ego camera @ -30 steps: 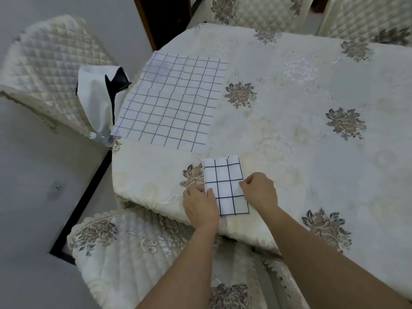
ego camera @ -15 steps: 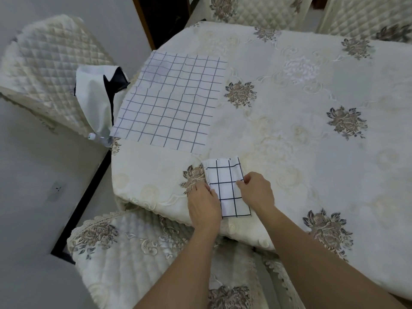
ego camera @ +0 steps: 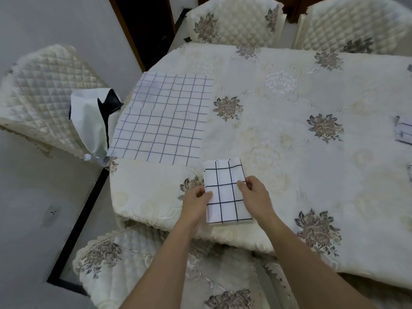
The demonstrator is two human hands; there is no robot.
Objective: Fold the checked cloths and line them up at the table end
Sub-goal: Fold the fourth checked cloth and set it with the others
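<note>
A small folded white cloth with black checks (ego camera: 225,192) lies near the table's front edge. My left hand (ego camera: 196,202) pinches its left edge and my right hand (ego camera: 254,196) pinches its right edge, fingers curled on the fabric. A larger checked cloth (ego camera: 162,119) lies spread flat at the table's left end. At the right border, part of another folded checked cloth (ego camera: 404,132) shows, with a sliver of one more (ego camera: 409,172) below it.
The table (ego camera: 289,121) wears a cream floral cover. Quilted chairs stand at the left (ego camera: 40,97), at the front (ego camera: 138,264) and two at the back (ego camera: 234,21). A white and black cloth (ego camera: 91,114) hangs over the left chair.
Both hands stay on the small folded cloth. Their fingers have shifted from resting on its edges to pinching them, and the cloth has turned slightly.
</note>
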